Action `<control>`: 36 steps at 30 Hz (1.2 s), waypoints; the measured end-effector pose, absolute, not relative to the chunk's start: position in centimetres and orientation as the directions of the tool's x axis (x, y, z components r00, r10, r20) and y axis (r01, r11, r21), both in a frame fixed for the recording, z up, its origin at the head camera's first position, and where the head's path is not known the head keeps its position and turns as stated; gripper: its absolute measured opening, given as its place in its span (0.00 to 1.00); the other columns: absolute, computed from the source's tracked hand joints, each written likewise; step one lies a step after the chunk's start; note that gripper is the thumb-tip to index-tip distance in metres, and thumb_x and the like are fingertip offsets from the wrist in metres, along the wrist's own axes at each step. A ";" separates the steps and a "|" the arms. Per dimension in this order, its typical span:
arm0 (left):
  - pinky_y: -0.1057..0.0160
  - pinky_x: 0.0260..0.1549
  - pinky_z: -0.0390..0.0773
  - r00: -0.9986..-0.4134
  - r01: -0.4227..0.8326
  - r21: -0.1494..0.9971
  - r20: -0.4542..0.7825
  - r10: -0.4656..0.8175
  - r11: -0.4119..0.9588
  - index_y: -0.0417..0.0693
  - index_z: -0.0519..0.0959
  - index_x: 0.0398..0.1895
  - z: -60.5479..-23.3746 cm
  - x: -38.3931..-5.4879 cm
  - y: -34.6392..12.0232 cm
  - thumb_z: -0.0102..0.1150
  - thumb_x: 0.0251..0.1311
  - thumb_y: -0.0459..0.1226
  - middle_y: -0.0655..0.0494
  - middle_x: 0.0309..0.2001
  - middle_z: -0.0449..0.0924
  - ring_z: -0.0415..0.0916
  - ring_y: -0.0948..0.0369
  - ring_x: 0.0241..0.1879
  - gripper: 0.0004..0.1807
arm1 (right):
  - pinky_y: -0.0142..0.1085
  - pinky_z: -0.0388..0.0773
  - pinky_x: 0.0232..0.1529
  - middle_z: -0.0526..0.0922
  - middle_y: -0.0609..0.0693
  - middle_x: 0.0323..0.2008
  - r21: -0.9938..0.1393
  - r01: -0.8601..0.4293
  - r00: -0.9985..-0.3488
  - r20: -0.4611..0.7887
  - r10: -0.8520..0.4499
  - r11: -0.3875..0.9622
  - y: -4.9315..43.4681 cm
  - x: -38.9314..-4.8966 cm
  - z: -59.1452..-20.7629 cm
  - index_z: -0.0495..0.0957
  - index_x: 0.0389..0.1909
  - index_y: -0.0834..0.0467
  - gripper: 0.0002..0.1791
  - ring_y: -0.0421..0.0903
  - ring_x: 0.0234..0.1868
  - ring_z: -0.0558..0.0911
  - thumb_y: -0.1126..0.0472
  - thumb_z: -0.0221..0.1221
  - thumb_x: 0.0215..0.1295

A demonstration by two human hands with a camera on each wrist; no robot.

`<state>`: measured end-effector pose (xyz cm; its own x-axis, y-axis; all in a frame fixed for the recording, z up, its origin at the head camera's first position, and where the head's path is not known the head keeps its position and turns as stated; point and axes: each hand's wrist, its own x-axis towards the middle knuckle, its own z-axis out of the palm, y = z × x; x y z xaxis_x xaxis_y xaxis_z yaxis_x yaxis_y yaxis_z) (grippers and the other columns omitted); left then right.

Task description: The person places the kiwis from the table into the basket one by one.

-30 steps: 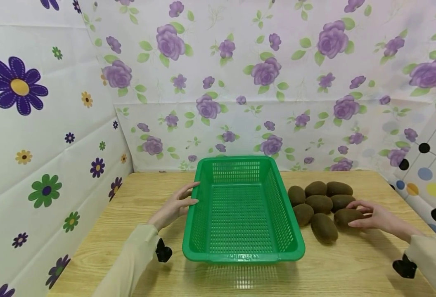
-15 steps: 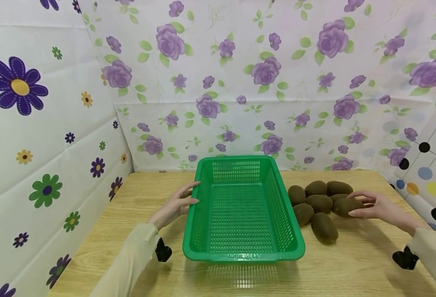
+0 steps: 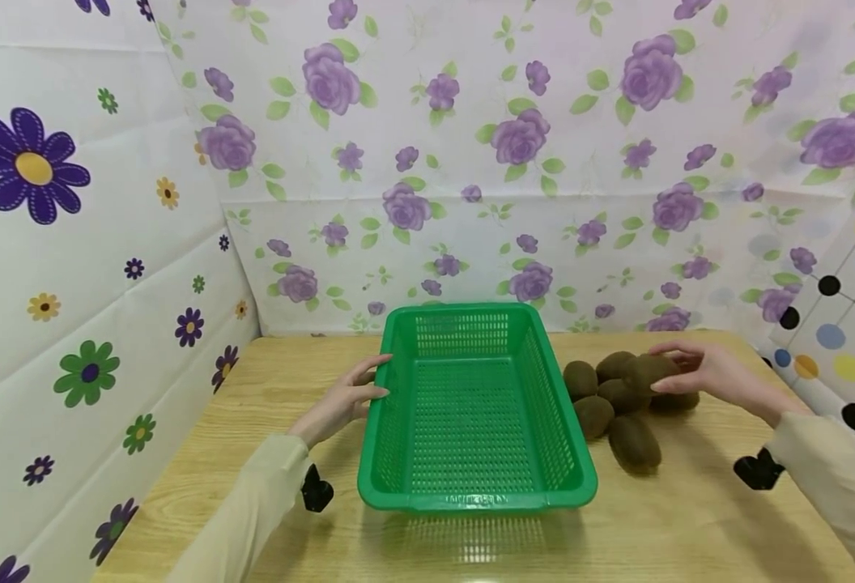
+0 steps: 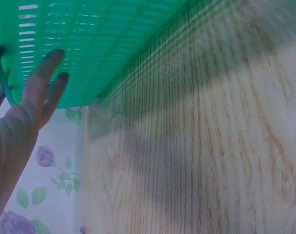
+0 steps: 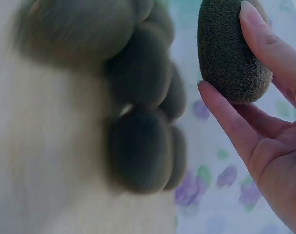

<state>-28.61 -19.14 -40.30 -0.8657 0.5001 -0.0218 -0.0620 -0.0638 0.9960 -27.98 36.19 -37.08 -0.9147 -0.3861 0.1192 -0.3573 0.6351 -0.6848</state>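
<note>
A kiwifruit is held between the thumb and fingers of my right hand, raised above the other kiwifruit. Beneath and beside it, several brown kiwifruit lie close together on the table; the lifted one partly covers some of them in the head view. My left hand grips the left rim of a green plastic basket. In the left wrist view, two of its fingers lie against the basket's outer wall. No fruit shows inside the basket.
The wooden table carries the basket at the middle and the kiwifruit to its right. Flowered cloth hangs behind the table. More patterned cloth lines the left side.
My right hand has taken hold of one kiwifruit, lifted it off the table and moved it up and to the left, over the pile. The left hand and basket stay in place.
</note>
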 end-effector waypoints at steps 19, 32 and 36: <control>0.48 0.45 0.70 -0.864 -0.064 0.997 -0.029 0.502 -0.053 0.48 0.49 0.70 -40.2 -28.8 -19.2 0.47 0.62 0.26 0.40 0.66 0.43 0.58 0.41 0.58 0.34 | 0.44 0.71 0.45 0.75 0.51 0.50 -0.690 -0.483 -0.842 0.195 -0.504 0.540 24.7 -30.6 -31.3 0.74 0.54 0.54 0.32 0.47 0.47 0.75 0.50 0.68 0.46; 0.49 0.43 0.72 -0.874 -0.064 0.996 -0.026 0.486 -0.061 0.47 0.49 0.70 -40.3 -28.7 -19.2 0.47 0.62 0.26 0.38 0.65 0.45 0.60 0.41 0.56 0.34 | 0.43 0.70 0.47 0.77 0.47 0.47 -0.670 -0.626 -0.677 0.213 -0.704 0.399 15.7 -31.9 -30.4 0.76 0.51 0.56 0.30 0.44 0.46 0.75 0.54 0.70 0.44; 0.49 0.44 0.71 -0.869 -0.060 0.996 -0.021 0.494 -0.063 0.48 0.49 0.70 -40.3 -28.7 -19.3 0.47 0.62 0.26 0.38 0.65 0.45 0.59 0.41 0.57 0.34 | 0.41 0.70 0.47 0.77 0.48 0.47 -0.694 -0.628 -0.638 0.201 -0.744 0.351 13.3 -32.1 -31.1 0.76 0.51 0.58 0.30 0.44 0.46 0.75 0.57 0.70 0.43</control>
